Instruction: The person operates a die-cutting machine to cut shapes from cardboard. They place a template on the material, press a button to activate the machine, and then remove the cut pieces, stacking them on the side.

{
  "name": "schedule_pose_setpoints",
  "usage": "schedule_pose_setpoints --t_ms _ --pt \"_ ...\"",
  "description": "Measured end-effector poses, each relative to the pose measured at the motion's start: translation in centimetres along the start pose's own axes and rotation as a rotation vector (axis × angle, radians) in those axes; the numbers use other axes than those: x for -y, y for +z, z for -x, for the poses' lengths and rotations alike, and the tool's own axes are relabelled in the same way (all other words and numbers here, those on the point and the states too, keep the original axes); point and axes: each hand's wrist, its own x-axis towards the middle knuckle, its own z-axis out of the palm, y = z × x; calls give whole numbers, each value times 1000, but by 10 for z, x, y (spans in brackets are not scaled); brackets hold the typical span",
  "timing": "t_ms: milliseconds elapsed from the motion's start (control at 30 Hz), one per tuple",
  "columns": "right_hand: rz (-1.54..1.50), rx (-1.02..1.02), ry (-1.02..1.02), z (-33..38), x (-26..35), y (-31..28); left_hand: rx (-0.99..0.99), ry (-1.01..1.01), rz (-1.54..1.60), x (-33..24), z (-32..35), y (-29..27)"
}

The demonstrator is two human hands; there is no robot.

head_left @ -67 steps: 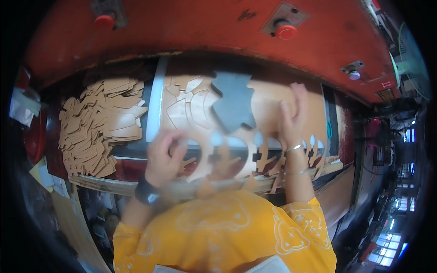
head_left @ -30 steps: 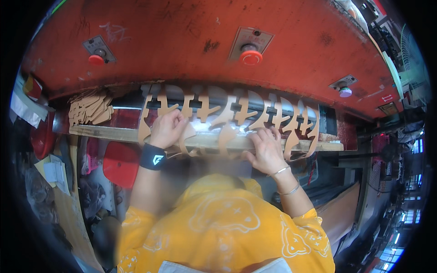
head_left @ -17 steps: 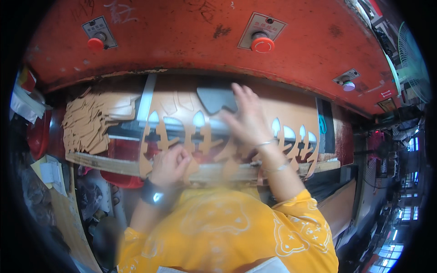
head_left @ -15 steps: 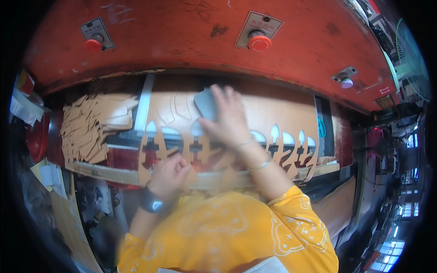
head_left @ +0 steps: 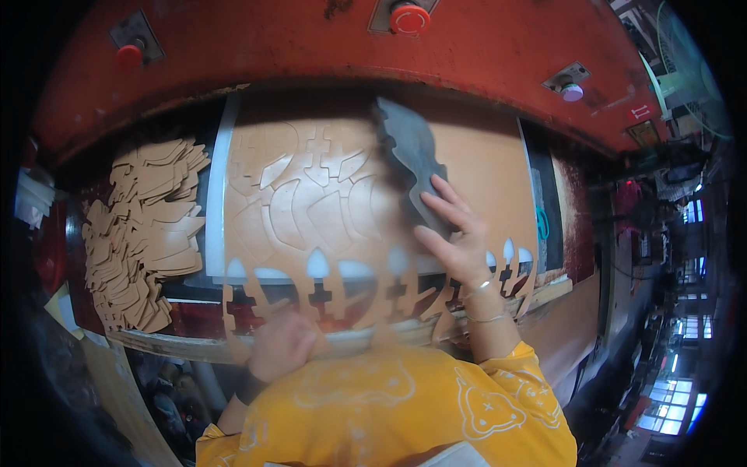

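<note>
A dark grey cutting die (head_left: 412, 148) with a long, wavy outline is held at its near end by my right hand (head_left: 459, 233), thumb on one side and fingers on the other. It appears tilted over a tan sheet (head_left: 486, 171), which looks like leather. Curved cut outlines mark the sheet's left half. Its near edge is a lattice of strips (head_left: 381, 303) with gaps between them, hanging over the table's front. At those strips, close to my body, my left hand (head_left: 284, 342) is curled closed and blurred; whatever it grips is hidden.
Stacked tan cut pieces (head_left: 144, 241) lie left of the sheet. A white board (head_left: 218, 202) shows beneath it. Beyond rises a red machine front (head_left: 272, 47) with red push buttons (head_left: 410, 19) and a pale knob (head_left: 572, 92). A wooden rail (head_left: 175, 346) edges the table.
My right hand has moved right and nearer to me, lifting and turning the cutting die off the sheet. More cut outlines now show. My left hand stays near the strips; the whole view has shifted.
</note>
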Motion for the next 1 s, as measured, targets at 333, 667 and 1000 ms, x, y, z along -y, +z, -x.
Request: schedule_pose_setpoints --t_ms 333,667,1000 --pt "491 -54 -68 7 0 34 -17 -39 -39 -4 -4 3" --pt "340 -663 -50 -27 -48 -78 -119 81 -175 -7 -3 10" --pt "234 -1001 -96 -39 -51 -146 -310 111 -151 6 5 15"
